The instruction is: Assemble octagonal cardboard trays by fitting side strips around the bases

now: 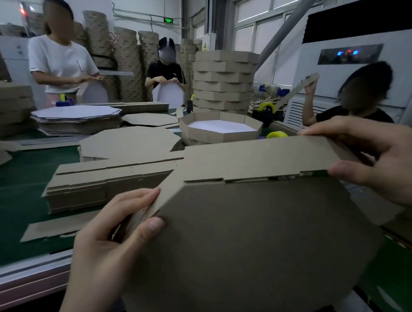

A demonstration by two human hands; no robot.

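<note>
A brown octagonal cardboard base [255, 240] is held up close in front of me, tilted toward the camera. A brown side strip [254, 160] runs along its top edge and bends down its upper left edge, with tabs meeting the base's notches. My left hand [111, 243] pinches strip and base together at the left corner, thumb on the base face. My right hand [386, 159] grips the strip's right end, fingers over the top and thumb on the front.
A pile of flat side strips [104, 179] lies on the green table [21, 195]. Behind are loose octagonal bases [130, 143], a finished tray [221, 128] and a tall stack of trays [223, 81]. Three other people work around the table.
</note>
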